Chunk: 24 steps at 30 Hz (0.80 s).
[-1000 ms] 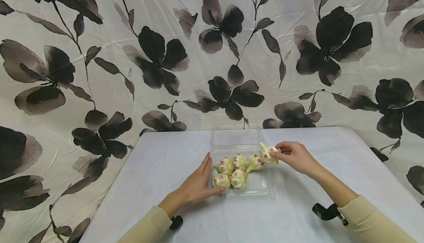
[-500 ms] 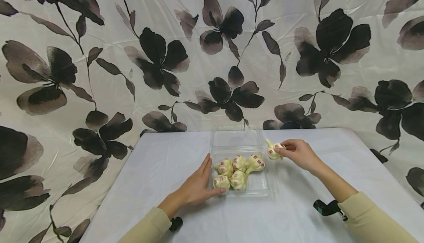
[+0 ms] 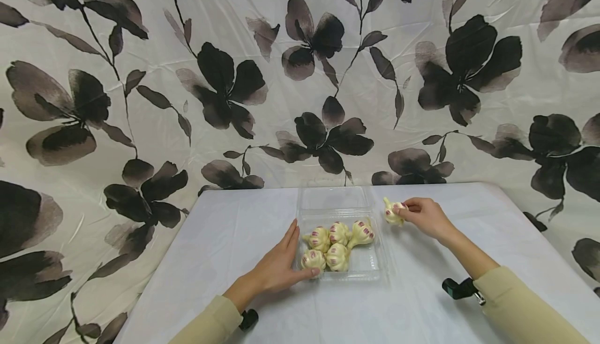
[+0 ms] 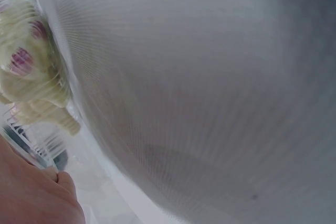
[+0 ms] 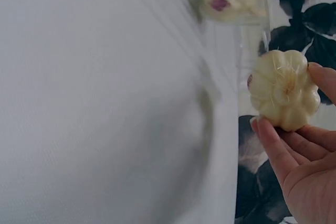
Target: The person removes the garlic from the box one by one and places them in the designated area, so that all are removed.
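Observation:
My right hand [image 3: 427, 219] pinches a garlic bulb [image 3: 394, 212] between thumb and fingertips, held to the right of a clear plastic container [image 3: 366, 270]. In the right wrist view the root side of that bulb [image 5: 283, 90] faces the camera. Several other cream bulbs with purple streaks, one of them a garlic bulb [image 3: 362, 233] with a long neck, lie inside the container. Along the container's left side rests my left hand [image 3: 276, 263], fingers straight against the wall and thumb over the front left corner. Only part of the left hand [image 4: 37, 192] shows in its wrist view.
The container's clear lid [image 3: 334, 198] lies folded back behind it. A white cloth covers the table [image 3: 225, 229]. Behind the table's far edge hangs a white curtain [image 3: 262, 94] printed with dark flowers.
My right hand has carried the pinched garlic bulb from the container's right edge out to the right, apart from it. The left hand stays on the container.

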### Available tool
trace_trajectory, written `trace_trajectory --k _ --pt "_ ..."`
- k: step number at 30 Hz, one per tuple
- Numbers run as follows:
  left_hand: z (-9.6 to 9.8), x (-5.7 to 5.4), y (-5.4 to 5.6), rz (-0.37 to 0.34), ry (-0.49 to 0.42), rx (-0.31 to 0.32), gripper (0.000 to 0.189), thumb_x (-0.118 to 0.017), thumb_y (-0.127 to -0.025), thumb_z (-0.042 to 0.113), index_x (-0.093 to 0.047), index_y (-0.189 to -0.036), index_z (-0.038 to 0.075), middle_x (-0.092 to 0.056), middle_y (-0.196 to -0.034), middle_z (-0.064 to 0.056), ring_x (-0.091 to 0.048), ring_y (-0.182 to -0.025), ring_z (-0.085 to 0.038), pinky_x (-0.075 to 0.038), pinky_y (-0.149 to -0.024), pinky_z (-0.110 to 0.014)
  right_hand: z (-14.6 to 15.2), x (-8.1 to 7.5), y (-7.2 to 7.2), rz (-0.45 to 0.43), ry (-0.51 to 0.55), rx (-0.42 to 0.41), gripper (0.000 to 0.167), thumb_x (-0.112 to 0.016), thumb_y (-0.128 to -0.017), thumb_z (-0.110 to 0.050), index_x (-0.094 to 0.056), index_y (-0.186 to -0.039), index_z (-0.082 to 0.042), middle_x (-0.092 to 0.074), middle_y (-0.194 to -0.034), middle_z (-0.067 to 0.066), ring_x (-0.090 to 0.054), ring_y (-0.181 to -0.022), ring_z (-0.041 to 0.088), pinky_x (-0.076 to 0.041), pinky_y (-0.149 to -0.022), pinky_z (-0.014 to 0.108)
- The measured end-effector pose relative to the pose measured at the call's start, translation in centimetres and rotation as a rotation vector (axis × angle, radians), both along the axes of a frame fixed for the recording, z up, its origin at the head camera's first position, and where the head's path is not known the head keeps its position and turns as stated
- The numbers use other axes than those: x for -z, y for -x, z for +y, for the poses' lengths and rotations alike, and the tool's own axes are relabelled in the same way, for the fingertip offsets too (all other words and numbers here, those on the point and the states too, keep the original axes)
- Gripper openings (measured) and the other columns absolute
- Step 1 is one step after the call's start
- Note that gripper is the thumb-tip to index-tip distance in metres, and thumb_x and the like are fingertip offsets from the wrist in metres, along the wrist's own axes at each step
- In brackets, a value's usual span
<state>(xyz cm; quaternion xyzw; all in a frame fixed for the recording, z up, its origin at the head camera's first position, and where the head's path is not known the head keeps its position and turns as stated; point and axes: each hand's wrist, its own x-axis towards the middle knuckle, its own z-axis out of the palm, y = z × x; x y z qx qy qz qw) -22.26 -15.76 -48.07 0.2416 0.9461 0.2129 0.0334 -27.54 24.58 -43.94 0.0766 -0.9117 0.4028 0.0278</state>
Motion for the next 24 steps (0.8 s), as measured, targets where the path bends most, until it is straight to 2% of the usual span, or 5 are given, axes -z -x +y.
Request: trace_trajectory --k 6,9,14,21,24 --pt "-0.1 0.0 0.0 0.000 0.001 -0.002 0.122 -0.054 -0.086 0.082 -0.007 -0.164 0.000 0.005 -0.173 -0.010 -0.025 -0.153 -0.035 -0.035 -0.118 -0.050 0.6 0.6 1.4 0.009 0.014 0.032 0.055 -0.069 -0.099 -0.036 -0.064 -0.123 0.013 -0.070 -0.117 0.029 -0.067 -0.111 0.041 -0.056 -0.088 0.049" --pt "-0.1 -0.1 0.0 -0.005 0.002 -0.003 0.123 -0.054 -0.086 0.082 -0.006 -0.164 0.000 0.006 -0.173 -0.008 -0.026 -0.152 -0.036 -0.034 -0.118 -0.050 0.8 0.9 2.0 0.000 0.033 0.051 0.057 -0.069 -0.099 -0.036 -0.062 -0.124 0.014 -0.070 -0.117 0.030 -0.069 -0.107 0.037 -0.057 -0.084 0.041" --pt "-0.1 0.0 -0.1 -0.015 -0.002 -0.007 0.122 -0.054 -0.086 0.082 -0.006 -0.164 0.001 0.007 -0.173 -0.007 -0.026 -0.152 -0.036 -0.034 -0.118 -0.050 1.1 1.3 3.0 -0.014 0.063 0.076 0.057 -0.067 -0.100 -0.037 -0.059 -0.130 0.012 -0.070 -0.114 0.030 -0.073 -0.091 0.026 -0.053 -0.075 0.026" --pt "-0.1 0.1 0.1 -0.010 -0.001 -0.002 0.123 -0.054 -0.086 0.083 -0.005 -0.164 0.002 0.005 -0.173 -0.007 -0.026 -0.152 -0.035 -0.035 -0.118 -0.050 1.2 2.0 4.3 -0.046 0.075 0.106 0.061 -0.063 -0.102 -0.040 -0.056 -0.132 0.014 -0.067 -0.120 0.034 -0.075 -0.091 0.031 -0.052 -0.077 0.027" --pt "-0.2 0.1 0.2 -0.007 0.002 0.000 0.123 -0.053 -0.086 0.083 -0.005 -0.164 0.002 0.005 -0.173 -0.007 -0.025 -0.152 -0.035 -0.035 -0.118 -0.049 1.2 2.3 4.9 -0.071 0.088 0.132 0.064 -0.061 -0.103 -0.041 -0.055 -0.134 0.014 -0.064 -0.125 0.034 -0.074 -0.091 0.027 -0.053 -0.075 0.024"
